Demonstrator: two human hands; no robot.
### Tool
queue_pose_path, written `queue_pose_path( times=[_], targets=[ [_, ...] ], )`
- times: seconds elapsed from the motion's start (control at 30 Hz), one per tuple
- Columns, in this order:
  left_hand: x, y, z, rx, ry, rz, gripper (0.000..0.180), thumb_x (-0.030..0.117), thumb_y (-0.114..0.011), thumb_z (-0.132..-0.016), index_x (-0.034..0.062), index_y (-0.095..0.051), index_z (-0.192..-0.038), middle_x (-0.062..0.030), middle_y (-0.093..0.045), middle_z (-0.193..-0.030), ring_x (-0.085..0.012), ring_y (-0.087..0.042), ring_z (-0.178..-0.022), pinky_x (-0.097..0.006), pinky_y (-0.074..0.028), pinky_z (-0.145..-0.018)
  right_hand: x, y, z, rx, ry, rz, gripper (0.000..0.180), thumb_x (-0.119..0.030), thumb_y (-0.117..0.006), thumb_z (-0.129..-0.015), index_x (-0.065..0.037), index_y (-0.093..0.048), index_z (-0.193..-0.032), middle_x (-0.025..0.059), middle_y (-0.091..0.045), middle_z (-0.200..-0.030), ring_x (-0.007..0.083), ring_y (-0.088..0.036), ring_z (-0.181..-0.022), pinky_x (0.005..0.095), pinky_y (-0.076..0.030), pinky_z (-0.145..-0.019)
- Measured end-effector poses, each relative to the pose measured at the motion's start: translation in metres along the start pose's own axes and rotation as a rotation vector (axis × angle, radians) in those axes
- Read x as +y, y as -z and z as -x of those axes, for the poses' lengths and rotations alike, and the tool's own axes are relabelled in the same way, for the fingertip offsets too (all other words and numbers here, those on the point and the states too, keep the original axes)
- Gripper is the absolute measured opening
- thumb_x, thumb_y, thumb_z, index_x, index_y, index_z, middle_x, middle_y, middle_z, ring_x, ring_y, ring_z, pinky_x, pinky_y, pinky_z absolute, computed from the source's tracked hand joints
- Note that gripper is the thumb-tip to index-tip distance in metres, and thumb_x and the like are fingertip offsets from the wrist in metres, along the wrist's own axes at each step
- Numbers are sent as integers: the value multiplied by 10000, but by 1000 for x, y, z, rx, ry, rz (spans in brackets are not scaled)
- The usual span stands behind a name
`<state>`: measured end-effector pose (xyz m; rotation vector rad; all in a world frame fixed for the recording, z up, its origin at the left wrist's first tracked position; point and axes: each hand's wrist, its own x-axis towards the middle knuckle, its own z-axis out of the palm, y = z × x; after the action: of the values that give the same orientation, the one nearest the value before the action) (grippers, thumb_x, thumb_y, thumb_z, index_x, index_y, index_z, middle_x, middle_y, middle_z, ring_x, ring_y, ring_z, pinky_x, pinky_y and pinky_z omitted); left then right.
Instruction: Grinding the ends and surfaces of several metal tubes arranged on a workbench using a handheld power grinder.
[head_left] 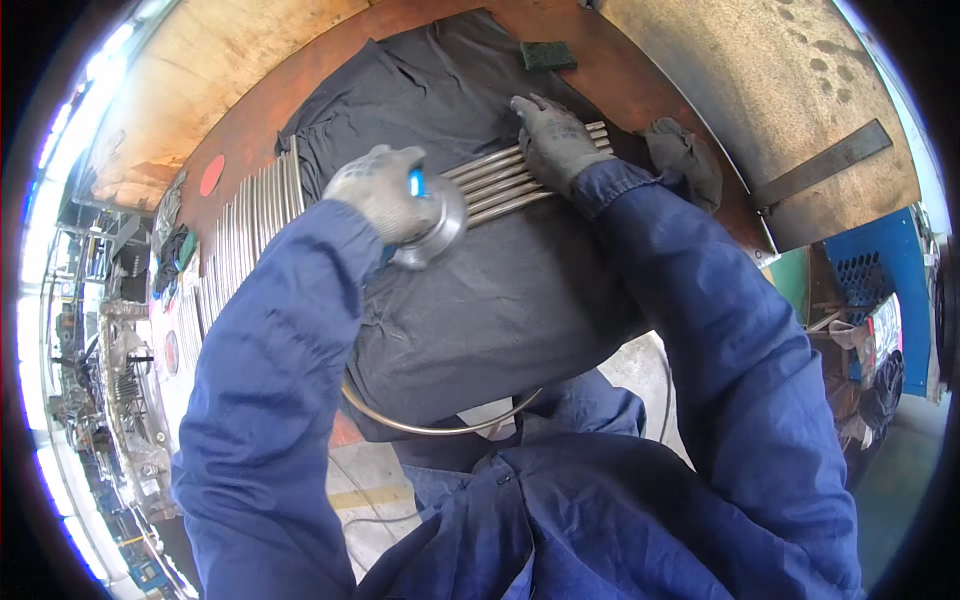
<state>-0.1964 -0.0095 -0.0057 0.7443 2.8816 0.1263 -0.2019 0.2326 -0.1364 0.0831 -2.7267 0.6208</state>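
My left hand, in a grey work glove, is closed around a hand-held power sander with a round silver head and a blue part. The sander is slightly blurred and sits at the left end of a row of metal rods. Side by side, the rods lie on a dark cloth. Across their right end rests my gloved right hand, its fingers stretched out flat over them. Their left ends are hidden by my left hand and the sander.
More metal rods stand in a long row at the left. A dark green pad lies at the far edge of the cloth, and a crumpled rag at the right. A flat metal bar and a curved tube are also in view.
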Motion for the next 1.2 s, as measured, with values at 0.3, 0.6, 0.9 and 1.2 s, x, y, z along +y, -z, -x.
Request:
queue_pose_path(
  times=[0.3,0.6,0.9,1.2],
  targets=[
    [-3,1,-25,60,-33,-39,540,327,-702,-699,38,-662,-1153,-252,-652,-1097,-414,-640,-1040,-452,-500,-929,-20,2,-14,-147,-106,100,623,-396,-416,-1024,-75,-336,-1552,231,-289,-1615,386,-227,-1517,471,-164,-1240],
    [-24,2,-17,53,25,-39,493,323,-698,-701,48,-656,-1108,-253,-652,-1082,-425,-635,-1026,-451,-492,-928,-22,10,-15,-217,-135,155,611,-415,-380,-1046,-82,-330,-1556,224,-271,-1625,383,-196,-1526,463,-124,-1253],
    [-3,6,-22,35,-1,-4,499,317,-695,-709,46,-655,-1126,-247,-650,-1093,-409,-636,-1055,-440,-494,-934,-18,4,-18,-207,-134,165,606,-419,-382,-1045,-83,-350,-1548,220,-280,-1623,372,-199,-1529,465,-124,-1253],
    [-32,-1,13,56,42,68,468,279,-701,-689,49,-655,-1094,-236,-644,-1053,-404,-638,-1027,-443,-496,-915,-16,1,-15,-133,-86,158,578,-408,-414,-1029,-78,-413,-1503,228,-341,-1588,393,-260,-1500,479,-167,-1240]
  ],
)
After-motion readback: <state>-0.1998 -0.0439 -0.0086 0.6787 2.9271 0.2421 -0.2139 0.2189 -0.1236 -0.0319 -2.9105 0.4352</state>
